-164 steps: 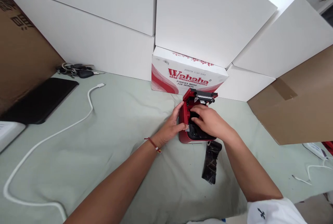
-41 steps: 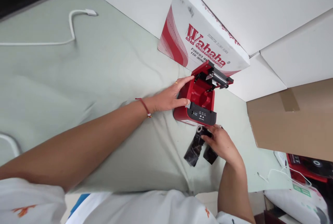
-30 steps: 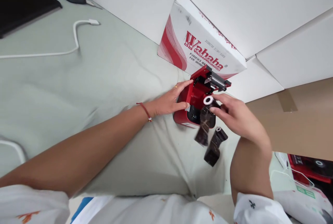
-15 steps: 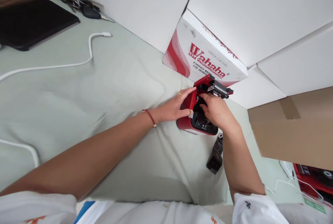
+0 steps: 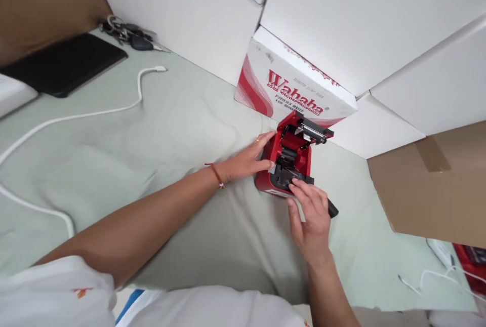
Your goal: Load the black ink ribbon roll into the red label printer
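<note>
A small red-and-black device that looks like a label printer (image 5: 268, 183) stands on the cloth with its lid (image 5: 313, 129) tilted up. Inside, a black roller and dark parts show. My left hand (image 5: 250, 159) rests against the device's left side, thumb toward the front and fingers stretched toward the hinge. My right hand (image 5: 312, 215) is at the front edge, fingertips on the black front part and thumb held apart. Partly behind my right hand lies a black object (image 5: 333, 209); most of it is hidden.
Behind the printer stands a white-and-red Wahaha carton (image 5: 254, 81) against white boxes (image 5: 319, 18). A brown cardboard box (image 5: 433, 185) is at right. A white cable (image 5: 87, 116), black flat case (image 5: 68, 64) and keys (image 5: 131, 36) lie at left. Another red device (image 5: 469, 266) is at far right.
My right hand has come out of the printer's inside and back to its front edge, uncovering the roller. My left hand has stayed on the printer's side. The view has shifted slightly.
</note>
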The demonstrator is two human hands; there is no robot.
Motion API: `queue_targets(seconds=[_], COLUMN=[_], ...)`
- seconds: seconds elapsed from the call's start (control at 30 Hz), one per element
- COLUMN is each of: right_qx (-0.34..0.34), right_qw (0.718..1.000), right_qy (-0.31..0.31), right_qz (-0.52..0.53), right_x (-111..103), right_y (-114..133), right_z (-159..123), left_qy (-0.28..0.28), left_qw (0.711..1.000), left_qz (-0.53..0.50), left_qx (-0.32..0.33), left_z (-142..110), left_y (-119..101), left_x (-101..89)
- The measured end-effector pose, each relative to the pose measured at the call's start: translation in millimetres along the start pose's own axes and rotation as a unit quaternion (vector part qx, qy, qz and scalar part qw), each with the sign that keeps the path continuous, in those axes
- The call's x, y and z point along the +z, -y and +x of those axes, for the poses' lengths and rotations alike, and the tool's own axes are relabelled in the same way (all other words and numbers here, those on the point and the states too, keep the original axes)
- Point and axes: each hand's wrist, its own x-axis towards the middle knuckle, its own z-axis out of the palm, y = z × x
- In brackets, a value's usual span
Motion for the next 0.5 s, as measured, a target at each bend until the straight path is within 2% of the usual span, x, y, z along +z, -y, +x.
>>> queue_targets(seconds=[0.13, 0.23, 0.33, 0.43, 0.5], right_qx=[-0.006, -0.008, -0.011, -0.013, -0.013], right_qw=[1.000, 0.999, 0.999, 0.999, 0.999], right_qy=[-0.022, -0.035, -0.039, -0.043, -0.044], right_qz=[-0.020, -0.010, 0.001, 0.009, 0.013], right_x=[20, 26, 29, 31, 31], right_y=[2, -5, -9, -9, -8], right_z=[-20, -23, -25, -26, -26], left_qy=[-0.016, -0.094, -0.170, -0.156, -0.144], left_qw=[0.999, 0.995, 0.984, 0.984, 0.986], left_qz=[-0.038, -0.002, 0.054, 0.064, 0.062], left_qx=[-0.018, -0.015, 0.020, 0.049, 0.052], left_z=[0, 14, 38, 57, 60], left_y=[-15, -33, -55, -71, -75], left_x=[0.2, -1.7, -5.2, -7.2, -5.4])
